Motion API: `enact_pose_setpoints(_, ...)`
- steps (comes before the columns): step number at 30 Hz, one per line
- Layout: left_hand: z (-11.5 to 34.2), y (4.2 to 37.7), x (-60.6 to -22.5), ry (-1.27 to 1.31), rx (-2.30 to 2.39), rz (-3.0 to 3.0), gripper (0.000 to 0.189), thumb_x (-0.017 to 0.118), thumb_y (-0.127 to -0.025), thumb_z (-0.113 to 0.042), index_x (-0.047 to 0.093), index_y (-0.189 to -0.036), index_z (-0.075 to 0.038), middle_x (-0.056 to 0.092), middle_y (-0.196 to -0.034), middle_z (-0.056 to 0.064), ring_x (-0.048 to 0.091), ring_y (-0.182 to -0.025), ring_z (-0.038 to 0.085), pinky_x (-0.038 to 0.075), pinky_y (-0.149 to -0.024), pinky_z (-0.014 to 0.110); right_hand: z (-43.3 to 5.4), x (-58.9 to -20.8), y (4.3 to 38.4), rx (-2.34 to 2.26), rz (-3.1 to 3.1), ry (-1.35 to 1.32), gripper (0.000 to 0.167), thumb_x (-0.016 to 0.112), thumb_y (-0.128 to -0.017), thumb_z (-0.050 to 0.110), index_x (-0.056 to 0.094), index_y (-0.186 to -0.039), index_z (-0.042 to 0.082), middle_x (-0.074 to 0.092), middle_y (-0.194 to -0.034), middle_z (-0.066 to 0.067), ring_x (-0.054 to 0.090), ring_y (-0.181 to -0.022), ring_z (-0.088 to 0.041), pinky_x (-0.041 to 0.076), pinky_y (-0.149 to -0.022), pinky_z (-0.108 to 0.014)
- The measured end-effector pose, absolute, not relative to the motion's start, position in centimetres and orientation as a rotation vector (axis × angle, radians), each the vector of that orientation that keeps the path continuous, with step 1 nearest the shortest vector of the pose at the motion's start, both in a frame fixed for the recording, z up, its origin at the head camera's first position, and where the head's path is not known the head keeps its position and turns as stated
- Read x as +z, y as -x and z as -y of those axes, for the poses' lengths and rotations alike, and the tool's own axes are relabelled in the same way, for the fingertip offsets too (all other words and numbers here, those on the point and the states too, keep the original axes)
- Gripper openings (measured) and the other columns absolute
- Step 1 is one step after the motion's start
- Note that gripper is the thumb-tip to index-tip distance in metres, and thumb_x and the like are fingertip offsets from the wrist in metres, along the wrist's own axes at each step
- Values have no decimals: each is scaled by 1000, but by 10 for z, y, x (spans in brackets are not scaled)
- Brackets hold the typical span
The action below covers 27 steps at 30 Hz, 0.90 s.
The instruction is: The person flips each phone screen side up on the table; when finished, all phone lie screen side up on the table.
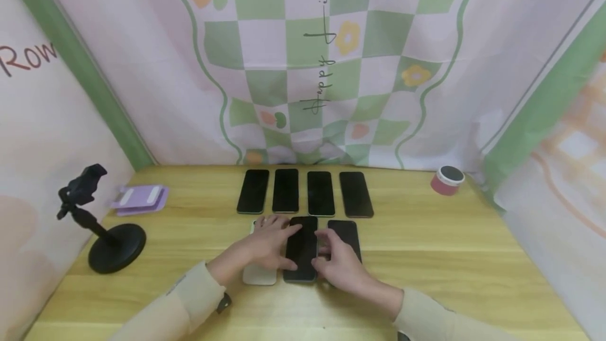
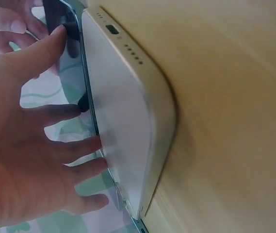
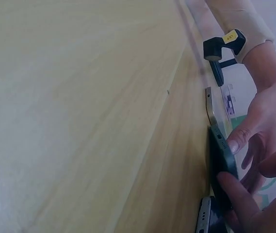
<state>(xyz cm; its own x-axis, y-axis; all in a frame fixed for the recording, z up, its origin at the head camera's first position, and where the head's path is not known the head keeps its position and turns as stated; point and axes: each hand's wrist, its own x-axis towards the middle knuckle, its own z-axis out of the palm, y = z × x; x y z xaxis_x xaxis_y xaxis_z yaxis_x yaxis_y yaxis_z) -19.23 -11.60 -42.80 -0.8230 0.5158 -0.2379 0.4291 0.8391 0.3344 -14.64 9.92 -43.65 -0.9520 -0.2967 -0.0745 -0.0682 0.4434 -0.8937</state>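
Observation:
A dark smartphone (image 1: pixel 303 246) stands screen up in the middle of the front row, its right side tipped up off the table in the right wrist view. My left hand (image 1: pixel 270 243) spreads across it, thumb and index finger touching the screen. The other left fingers reach over a pale-backed smartphone (image 2: pixel 118 111) lying face down to the left. At the dark smartphone's right long edge, my right hand (image 1: pixel 342 262) grips with bent thumb and fingers. Partly hidden behind that hand lies another dark smartphone (image 1: pixel 347 233).
Several dark smartphones (image 1: pixel 321 193) lie in a row farther back on the wooden table (image 1: pixel 426 278). On the left are a black stand (image 1: pixel 118 246) and a purple folding holder (image 1: pixel 142 199). A red jar with a dark lid (image 1: pixel 447 180) sits at back right. Patterned curtains enclose the table.

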Motion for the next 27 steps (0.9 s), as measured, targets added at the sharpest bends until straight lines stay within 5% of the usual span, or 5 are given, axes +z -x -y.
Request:
enact_pose_setpoints(6, 115, 191, -430, -688, 374, -2711, 87, 81, -86, -51, 44, -158, -19, 39, -165, 17, 32, -154, 41, 20, -124, 73, -94, -432, 148, -1397, -2553, 223, 58, 76, -84, 6, 55, -138, 1, 69, -132, -24, 70, -116, -32, 60, -96, -49)
enact_pose_setpoints(13, 113, 191, -431, -672, 372, -2720, 88, 82, -84, -51, 45, -157, -18, 39, -164, 19, 32, -153, 42, 20, -124, 72, -91, -424, 150, -1295, -2549, 192, 55, 75, -87, 12, 55, -138, 3, 69, -127, -20, 67, -117, -30, 54, -101, -55)
enact_pose_setpoints(21, 111, 191, -433, -660, 357, -2754, 88, 83, -83, -53, 48, -155, -18, 43, -161, 19, 37, -149, 41, 23, -122, 73, -87, -421, 151, -1268, -2518, 207, 60, 75, -87, 14, 51, -140, 0, 67, -123, -22, 64, -111, -30, 53, -98, -54)
enact_pose_setpoints(27, 111, 191, -434, -652, 340, -2757, 88, 83, -83, -53, 47, -156, -19, 43, -161, 19, 37, -149, 41, 24, -121, 72, -84, -422, 151, -1258, -2506, 189, 60, 75, -87, 15, 50, -140, 0, 65, -107, -16, 58, -96, -25, 49, -83, -40)
